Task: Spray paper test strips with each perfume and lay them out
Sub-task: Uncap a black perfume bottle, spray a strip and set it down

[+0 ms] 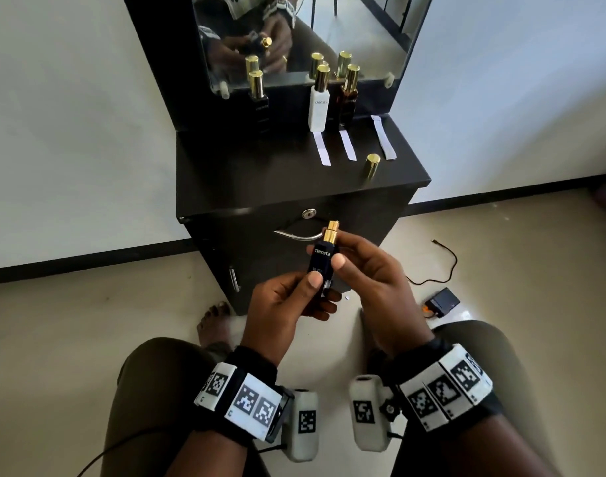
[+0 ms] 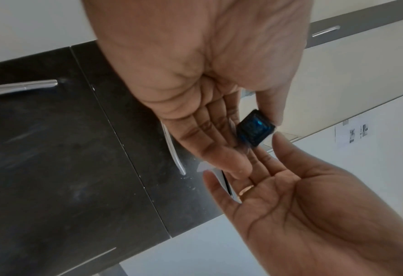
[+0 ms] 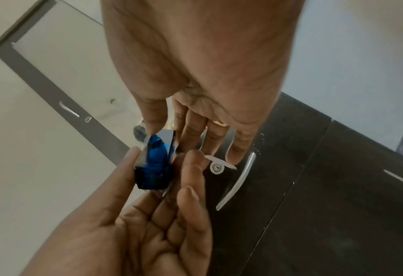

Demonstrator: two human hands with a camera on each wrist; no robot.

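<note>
Both hands hold a dark blue perfume bottle upright in front of the drawer, its gold nozzle bare. My left hand pinches its lower part with thumb and fingers. My right hand pinches its upper part. A white paper strip pokes out by the right fingers; I cannot tell how it is held. The gold cap stands on the table top. Three strips lie there, two of them under a white bottle and an amber bottle.
A black capped bottle stands at the back left of the black dressing table, below its mirror. The drawer has a metal handle and a lock. A black adapter with its cable lies on the floor at right.
</note>
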